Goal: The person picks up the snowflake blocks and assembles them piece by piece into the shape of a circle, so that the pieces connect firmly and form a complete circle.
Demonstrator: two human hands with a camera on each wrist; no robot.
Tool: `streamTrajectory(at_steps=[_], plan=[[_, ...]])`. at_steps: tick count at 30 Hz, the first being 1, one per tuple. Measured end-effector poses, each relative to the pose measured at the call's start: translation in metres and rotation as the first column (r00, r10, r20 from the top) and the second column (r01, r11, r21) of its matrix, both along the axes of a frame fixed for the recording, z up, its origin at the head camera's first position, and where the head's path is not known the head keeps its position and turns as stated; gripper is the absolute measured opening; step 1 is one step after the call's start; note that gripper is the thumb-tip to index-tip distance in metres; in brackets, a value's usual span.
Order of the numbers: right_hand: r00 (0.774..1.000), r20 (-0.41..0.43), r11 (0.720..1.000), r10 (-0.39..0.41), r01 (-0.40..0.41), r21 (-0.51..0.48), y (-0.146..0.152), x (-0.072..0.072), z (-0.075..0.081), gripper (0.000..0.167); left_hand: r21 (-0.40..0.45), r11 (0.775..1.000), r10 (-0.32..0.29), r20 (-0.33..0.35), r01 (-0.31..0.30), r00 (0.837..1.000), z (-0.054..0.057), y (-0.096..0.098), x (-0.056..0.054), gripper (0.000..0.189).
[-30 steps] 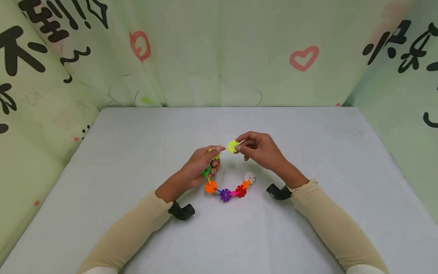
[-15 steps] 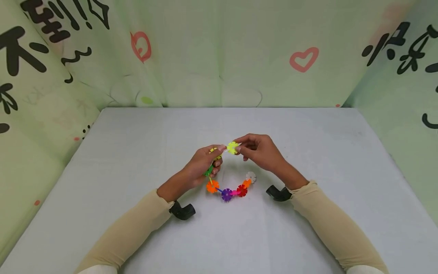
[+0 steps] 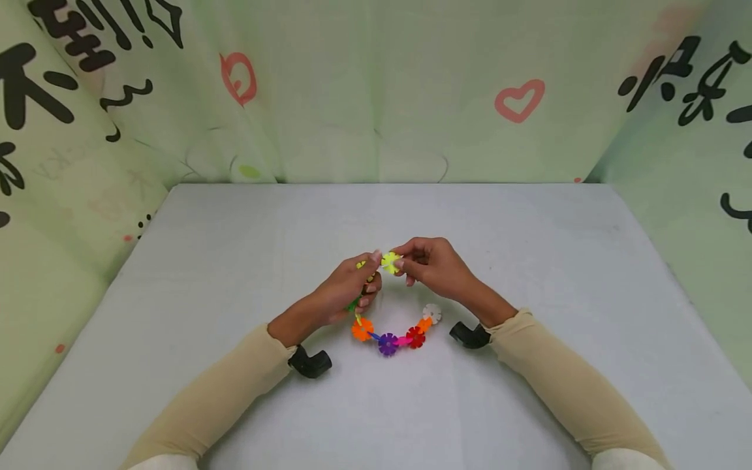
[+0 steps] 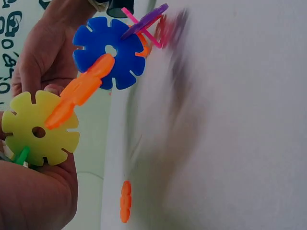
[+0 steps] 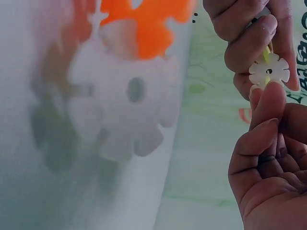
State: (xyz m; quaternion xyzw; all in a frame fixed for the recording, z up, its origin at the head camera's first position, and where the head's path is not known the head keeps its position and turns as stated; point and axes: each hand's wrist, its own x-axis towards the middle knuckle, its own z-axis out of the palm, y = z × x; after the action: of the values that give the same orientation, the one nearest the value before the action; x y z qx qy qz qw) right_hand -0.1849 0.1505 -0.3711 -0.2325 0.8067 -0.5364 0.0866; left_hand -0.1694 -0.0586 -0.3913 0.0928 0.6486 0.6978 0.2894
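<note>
My left hand (image 3: 346, 287) grips one end of a chain of slotted flower-shaped plastic discs, its fingers curled round several of them. A yellow disc (image 4: 41, 129) shows against this hand in the left wrist view, joined to an orange one (image 4: 81, 91) and a blue one (image 4: 109, 52). Between thumb and fingers, my right hand (image 3: 431, 264) pinches a yellow flower disc (image 3: 390, 262) right at the left fingertips. Below the hands the chain curves through orange (image 3: 361, 329), purple (image 3: 388, 344) and red (image 3: 415, 337) discs to a white one (image 3: 431, 314).
A white cloth-covered table (image 3: 294, 222) lies under both hands. Behind it hangs a pale green curtain (image 3: 329, 104) with hearts and black lettering. Black cameras (image 3: 309, 362) sit at both wrists, below beige sleeves (image 3: 220, 398).
The right hand has moved left and slightly nearer with its yellow disc, closer to the left thumb. The hanging part of the chain sits slightly lower in the head view.
</note>
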Motion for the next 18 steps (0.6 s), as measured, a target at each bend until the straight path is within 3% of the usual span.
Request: streamTrajectory(at_steps=[6,10,18], plan=[[0.994,-0.092,0.998,-0.063,0.064,0.008,-0.011,0.002,-0.007,0.017,-0.008,1.000,-0.030,0.015,0.030,0.999,0.000,-0.006,-0.005,0.039],[0.993,-0.106,0.998,-0.050,0.053,0.020,-0.016,0.003,-0.010,0.018,-0.047,0.999,-0.013,0.050,0.015,0.999,0.001,-0.010,-0.007,0.031],[0.996,-0.081,0.998,-0.043,0.046,0.041,-0.015,-0.001,-0.008,0.020,-0.120,0.992,0.017,-0.077,-0.026,0.997,0.004,-0.011,-0.011,0.048]])
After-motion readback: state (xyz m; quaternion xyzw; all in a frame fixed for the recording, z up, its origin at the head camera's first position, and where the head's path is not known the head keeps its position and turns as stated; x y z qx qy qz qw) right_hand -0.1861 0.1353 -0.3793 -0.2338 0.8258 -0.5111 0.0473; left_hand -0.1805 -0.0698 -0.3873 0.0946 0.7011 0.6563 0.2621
